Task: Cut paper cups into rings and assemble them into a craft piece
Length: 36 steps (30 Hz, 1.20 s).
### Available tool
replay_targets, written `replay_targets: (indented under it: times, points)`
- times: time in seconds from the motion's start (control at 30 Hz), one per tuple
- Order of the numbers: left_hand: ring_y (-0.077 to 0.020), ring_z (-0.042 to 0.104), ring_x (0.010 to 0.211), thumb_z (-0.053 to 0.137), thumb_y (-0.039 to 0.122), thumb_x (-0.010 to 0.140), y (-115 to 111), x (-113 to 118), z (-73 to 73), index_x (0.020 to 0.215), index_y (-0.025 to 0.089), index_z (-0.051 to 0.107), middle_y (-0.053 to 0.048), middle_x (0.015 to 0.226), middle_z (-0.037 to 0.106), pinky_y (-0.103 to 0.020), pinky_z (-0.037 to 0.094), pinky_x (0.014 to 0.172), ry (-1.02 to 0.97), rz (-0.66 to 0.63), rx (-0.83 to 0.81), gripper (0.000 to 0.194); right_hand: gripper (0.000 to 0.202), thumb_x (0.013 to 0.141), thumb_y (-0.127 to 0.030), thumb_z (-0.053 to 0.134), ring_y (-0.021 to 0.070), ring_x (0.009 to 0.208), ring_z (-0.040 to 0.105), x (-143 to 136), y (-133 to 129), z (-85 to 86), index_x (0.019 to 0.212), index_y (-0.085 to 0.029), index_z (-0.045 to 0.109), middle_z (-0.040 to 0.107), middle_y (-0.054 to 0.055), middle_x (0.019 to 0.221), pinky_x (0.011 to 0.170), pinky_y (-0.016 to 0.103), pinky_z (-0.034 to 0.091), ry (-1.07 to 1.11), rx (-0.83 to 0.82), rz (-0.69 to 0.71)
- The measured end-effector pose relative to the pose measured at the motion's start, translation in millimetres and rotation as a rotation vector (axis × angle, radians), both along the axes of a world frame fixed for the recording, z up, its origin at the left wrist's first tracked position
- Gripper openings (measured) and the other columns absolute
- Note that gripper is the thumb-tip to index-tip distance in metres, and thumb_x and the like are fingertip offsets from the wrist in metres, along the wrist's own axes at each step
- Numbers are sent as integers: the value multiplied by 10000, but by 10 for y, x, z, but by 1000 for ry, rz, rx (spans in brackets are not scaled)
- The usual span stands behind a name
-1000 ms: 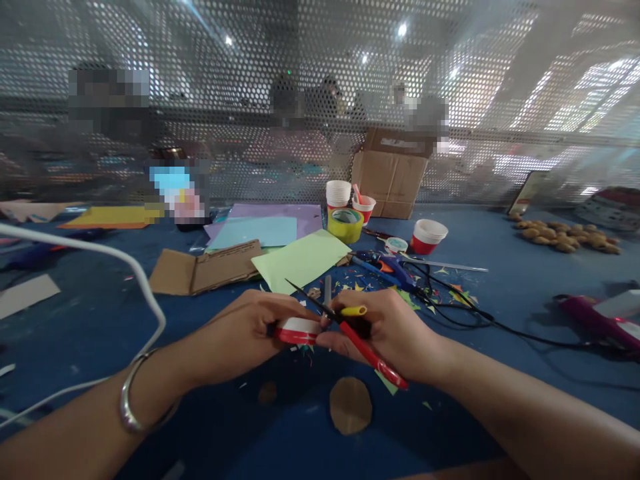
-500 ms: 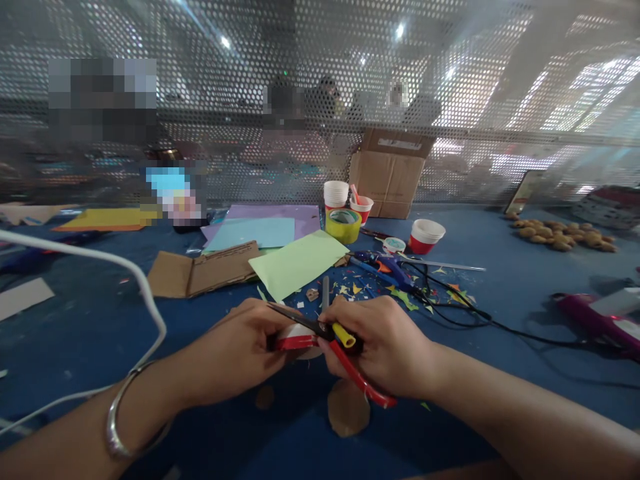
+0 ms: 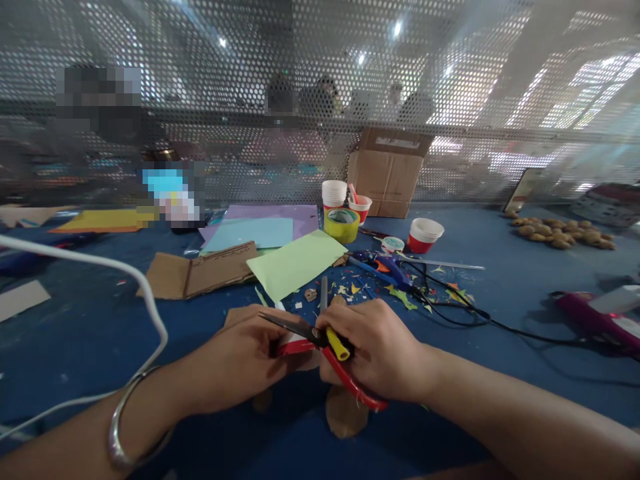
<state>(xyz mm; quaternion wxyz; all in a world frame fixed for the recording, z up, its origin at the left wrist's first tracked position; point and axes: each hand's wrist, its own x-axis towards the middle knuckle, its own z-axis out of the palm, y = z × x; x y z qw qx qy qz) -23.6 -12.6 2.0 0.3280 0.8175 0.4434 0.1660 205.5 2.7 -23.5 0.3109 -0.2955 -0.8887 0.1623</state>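
My right hand is closed round a pair of scissors with dark blades and a red handle. A short yellow tube-like piece shows beside the scissors' pivot; whether it belongs to them I cannot tell. Pinched in my left hand is a red-and-white paper cup piece, mostly hidden by the fingers. The blades lie across it, pointing left over my left fingers. Below the hands, a round cardboard disc rests on the blue table, with a smaller brown disc to its left.
Ahead lie green paper, folded cardboard and paper scraps. Yellow tape and paper cups stand farther back. A blue glue gun trails a black cord; a purple one lies right. A white cable arches left.
The scissors have shifted slightly left and down, and their yellow piece has tilted with them. My left hand still grips the cup piece, little moved.
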Motion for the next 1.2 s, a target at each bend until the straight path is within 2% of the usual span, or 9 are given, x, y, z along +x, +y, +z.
replay_targets:
  times: [0.07,0.17,0.27,0.4,0.53,0.6,0.87,1.0,1.2]
  points:
    - [-124,632,464,591,344,980,3,-1,-10,793,245,811,27,665,751,-213,479,481,44,48,-57,305,121,831,-259,699,138,596,568,-2,17,2,914,-172,700,688,21,717,574,223,397,47,-51,-12]
    - [-166,730,648,624,359,960,47,-5,-8,809,254,804,30,735,782,-225,537,608,49,85,23,258,87,880,-264,703,110,581,550,1,32,28,906,-182,686,677,-2,706,583,205,405,138,-132,-60]
    - [-219,783,854,663,291,906,119,-46,-26,921,252,817,-15,943,843,-301,601,824,-66,147,238,160,152,917,-318,736,94,563,491,12,13,69,902,-178,679,647,-18,686,565,200,388,190,-150,-126]
    - [-260,752,1164,643,257,957,192,-164,-91,1184,227,786,-81,1235,815,-395,577,1042,-133,310,574,270,279,944,-430,742,92,558,449,24,-30,108,864,-179,649,609,-25,667,555,204,370,163,-129,-144]
    - [-269,733,1223,679,235,974,227,-264,-153,1287,231,754,-84,1275,802,-452,550,1106,-177,331,853,322,406,984,-541,669,99,558,459,11,-37,114,796,-189,597,576,-23,653,553,214,356,69,-133,-141]
    - [-286,727,1236,704,214,956,236,-286,-170,1321,244,743,-87,1301,791,-486,547,1109,-197,312,925,368,443,987,-579,650,103,557,467,-2,-36,113,779,-193,584,564,-26,645,554,218,350,33,-131,-150]
    - [-327,746,1186,750,162,931,217,-257,-104,1443,287,662,-122,1300,786,-562,570,1037,-122,230,1080,534,458,974,-621,656,119,539,503,-17,-67,112,870,-176,636,587,-22,646,536,236,339,-17,-37,-180]
    - [-331,718,1216,696,139,944,187,-260,-95,1544,338,566,-93,1343,759,-552,536,1078,-51,240,1072,645,456,914,-613,744,115,521,435,-20,-83,93,838,-185,609,549,-40,635,517,249,302,-11,54,-188]
    - [-325,639,1266,594,52,896,145,-276,-101,1624,276,465,-105,1402,672,-496,455,1153,93,231,1006,772,483,911,-638,735,114,525,407,-26,-88,97,789,-199,576,535,-42,640,526,251,285,-37,59,-189]
